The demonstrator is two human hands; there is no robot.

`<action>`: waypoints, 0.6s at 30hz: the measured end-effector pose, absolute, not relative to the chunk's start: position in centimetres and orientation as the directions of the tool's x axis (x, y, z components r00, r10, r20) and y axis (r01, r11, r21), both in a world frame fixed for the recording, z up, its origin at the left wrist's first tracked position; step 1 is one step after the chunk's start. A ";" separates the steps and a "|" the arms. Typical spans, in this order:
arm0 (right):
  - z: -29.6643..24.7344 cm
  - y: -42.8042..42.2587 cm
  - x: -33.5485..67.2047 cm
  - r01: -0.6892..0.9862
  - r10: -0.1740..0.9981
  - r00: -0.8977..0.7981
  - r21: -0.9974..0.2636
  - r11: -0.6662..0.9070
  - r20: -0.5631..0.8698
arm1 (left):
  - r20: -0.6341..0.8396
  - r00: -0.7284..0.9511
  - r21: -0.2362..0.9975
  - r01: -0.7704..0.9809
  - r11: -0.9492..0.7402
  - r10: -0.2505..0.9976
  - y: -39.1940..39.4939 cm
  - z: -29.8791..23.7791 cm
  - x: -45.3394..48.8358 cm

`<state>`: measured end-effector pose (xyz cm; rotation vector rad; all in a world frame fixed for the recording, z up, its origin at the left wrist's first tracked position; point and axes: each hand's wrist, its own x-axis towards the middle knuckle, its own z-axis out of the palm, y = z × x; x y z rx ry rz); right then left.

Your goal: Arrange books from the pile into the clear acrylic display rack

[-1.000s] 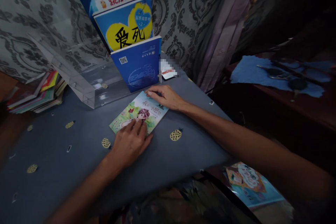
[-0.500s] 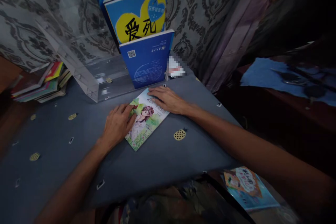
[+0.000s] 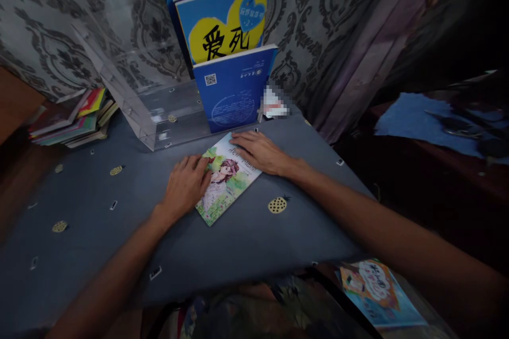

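A thin picture book (image 3: 225, 185) with a green cover and a drawn girl lies flat on the grey-blue tablecloth (image 3: 119, 233). My left hand (image 3: 186, 184) rests on its left edge, fingers stretched over the cover. My right hand (image 3: 260, 152) lies flat on the book's top right corner, fingers spread. Just behind the book stands a clear acrylic rack (image 3: 159, 111) holding three blue books (image 3: 234, 90) upright in tiers.
A stack of colourful books (image 3: 75, 119) lies at the table's far left. Patterned wallpaper (image 3: 43, 32) and a curtain (image 3: 350, 63) close off the back. A dark wooden surface with blue cloth (image 3: 429, 122) is at right. Another blue picture book (image 3: 377, 291) lies low at right.
The book has been turned from lying crosswise to nearly lengthwise. My left hand moved from its lower edge to its left edge. My right hand stayed on the top corner.
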<state>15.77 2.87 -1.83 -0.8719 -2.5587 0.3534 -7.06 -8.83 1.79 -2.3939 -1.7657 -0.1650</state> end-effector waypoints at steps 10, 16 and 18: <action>-1.8 2.8 15.7 0.522 0.630 -0.717 -0.370 0.769 0.297 | 0.143 0.284 -0.056 0.959 -0.278 0.948 -8.8 1.9 -7.1; -1.8 2.7 15.7 0.523 0.631 -0.716 -0.368 0.769 0.298 | 0.123 0.268 -0.061 0.963 -0.262 0.955 -8.8 1.9 -6.9; -1.8 2.8 15.7 0.522 0.630 -0.716 -0.368 0.769 0.300 | 0.130 0.265 -0.063 0.964 -0.259 0.955 -8.8 1.8 -6.9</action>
